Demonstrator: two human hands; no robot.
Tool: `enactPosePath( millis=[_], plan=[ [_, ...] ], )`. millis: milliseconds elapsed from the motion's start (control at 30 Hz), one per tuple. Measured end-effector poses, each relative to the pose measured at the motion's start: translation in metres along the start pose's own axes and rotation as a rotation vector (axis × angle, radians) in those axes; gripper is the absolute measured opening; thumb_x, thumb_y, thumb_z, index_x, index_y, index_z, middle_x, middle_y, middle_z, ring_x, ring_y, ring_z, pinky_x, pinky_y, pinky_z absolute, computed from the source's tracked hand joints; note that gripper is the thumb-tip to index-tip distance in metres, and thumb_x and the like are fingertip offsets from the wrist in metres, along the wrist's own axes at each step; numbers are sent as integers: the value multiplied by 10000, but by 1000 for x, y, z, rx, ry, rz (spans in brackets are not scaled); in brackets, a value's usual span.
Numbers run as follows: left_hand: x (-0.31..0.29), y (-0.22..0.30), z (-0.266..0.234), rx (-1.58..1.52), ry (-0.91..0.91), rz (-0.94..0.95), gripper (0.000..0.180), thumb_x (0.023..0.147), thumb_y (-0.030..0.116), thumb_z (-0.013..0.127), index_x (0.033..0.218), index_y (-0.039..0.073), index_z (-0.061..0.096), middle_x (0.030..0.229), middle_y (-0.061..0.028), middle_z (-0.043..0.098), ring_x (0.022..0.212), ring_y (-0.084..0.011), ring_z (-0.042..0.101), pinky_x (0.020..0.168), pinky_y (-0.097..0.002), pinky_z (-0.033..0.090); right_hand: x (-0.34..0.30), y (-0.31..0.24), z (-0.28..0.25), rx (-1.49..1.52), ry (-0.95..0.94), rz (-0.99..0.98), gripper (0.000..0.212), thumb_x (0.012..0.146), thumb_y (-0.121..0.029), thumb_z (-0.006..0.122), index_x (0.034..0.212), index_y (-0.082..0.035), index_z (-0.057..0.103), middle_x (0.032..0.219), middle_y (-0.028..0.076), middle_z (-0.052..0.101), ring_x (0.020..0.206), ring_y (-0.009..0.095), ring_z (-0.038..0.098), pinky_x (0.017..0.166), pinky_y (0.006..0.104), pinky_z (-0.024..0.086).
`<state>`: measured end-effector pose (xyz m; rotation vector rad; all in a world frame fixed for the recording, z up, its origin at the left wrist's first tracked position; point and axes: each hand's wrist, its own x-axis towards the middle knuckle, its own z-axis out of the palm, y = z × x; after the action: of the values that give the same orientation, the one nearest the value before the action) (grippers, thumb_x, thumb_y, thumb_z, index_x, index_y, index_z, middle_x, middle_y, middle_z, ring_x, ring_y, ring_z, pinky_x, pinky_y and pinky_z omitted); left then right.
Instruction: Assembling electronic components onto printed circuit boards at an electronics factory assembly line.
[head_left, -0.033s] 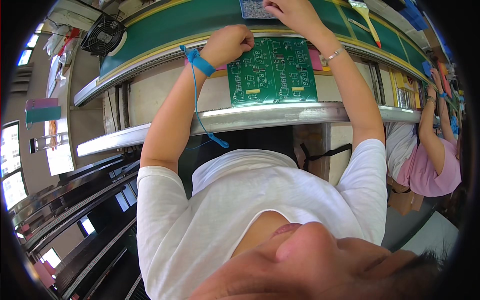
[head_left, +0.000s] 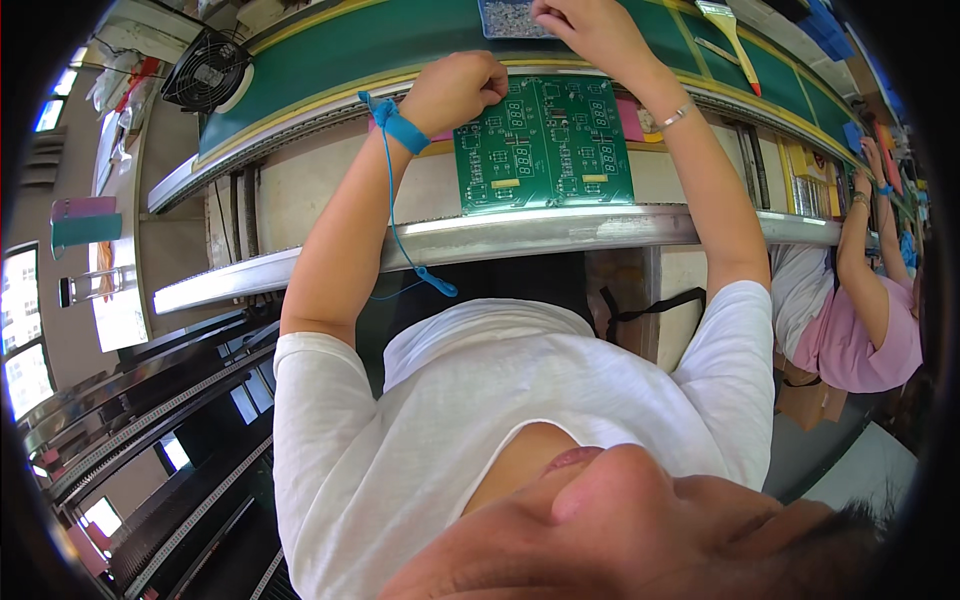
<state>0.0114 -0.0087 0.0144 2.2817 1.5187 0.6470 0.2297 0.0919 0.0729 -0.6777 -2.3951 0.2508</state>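
I seem to be picking small parts (head_left: 508, 18): right hand (head_left: 578, 22) at the blue tray (head_left: 516, 37), left hand (head_left: 458, 86) curled by the circuit board (head_left: 545, 150) between the metal rails (head_left: 470, 236); I can't tell what either grip holds; placing probably calls for careful aim

**Bright windows, bent edges**

At your far left, the windows (head_left: 22, 300) burn out to white — the machinery (head_left: 170, 510) below them sinks into shadow. Soft, even light reaches your circuit board (head_left: 545, 145), its pale markings crisp, while whitish glare streaks the metal rail (head_left: 540, 230) nearest you. The fisheye bends that rail and blackens your corners — detail softens toward the right rim.
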Motion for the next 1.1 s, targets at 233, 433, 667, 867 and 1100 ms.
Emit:
enactPosePath(
  millis=[233, 433, 667, 867, 1100],
  plan=[
    [40, 16, -9, 380, 542, 158, 89, 892, 71, 683, 978, 46, 693, 920, -127, 709, 822, -298, 695, 755, -372, 548, -49, 36, -7, 58, -164, 164, 155, 989, -182, 675, 1101, -76, 680, 1022, 81, 743, 869, 140, 705, 748, 268, 535],
    [102, 3, -7, 688, 152, -16, 86, 814, 194, 680, 840, 133, 735, 885, -130, 725, 945, -320, 694, 849, -494, 481, -58, 45, -8, 249, -148, 214, 124, 947, -137, 719, 1006, -29, 715, 829, 24, 695, 749, 95, 624, 706, 249, 519],
    [105, -10, 9, 520, 469, 226, 130, 864, 163, 618, 795, 154, 728, 854, -114, 738, 890, -286, 717, 819, -476, 481, -61, 59, -7, 454, -302, 306, 136, 914, -90, 720, 1030, -26, 752, 857, 48, 734, 770, 122, 667, 731, 277, 541],
    [114, 1, 11, 769, 218, -40, 139, 885, 143, 587, 823, 136, 712, 837, -123, 723, 842, -283, 708, 801, -449, 484, -64, 58, -5, 429, -305, 260, 150, 911, -68, 713, 1051, -30, 753, 873, 56, 746, 783, 138, 682, 746, 282, 552],
    [93, -18, 20, 559, 593, 83, 127, 886, 112, 577, 876, 86, 701, 834, -117, 702, 876, -297, 682, 808, -434, 477, -63, 47, 1, 123, -301, 58, 122, 901, -122, 719, 1007, -66, 740, 948, 79, 744, 859, 246, 711, 811, 356, 570]
  ],
)
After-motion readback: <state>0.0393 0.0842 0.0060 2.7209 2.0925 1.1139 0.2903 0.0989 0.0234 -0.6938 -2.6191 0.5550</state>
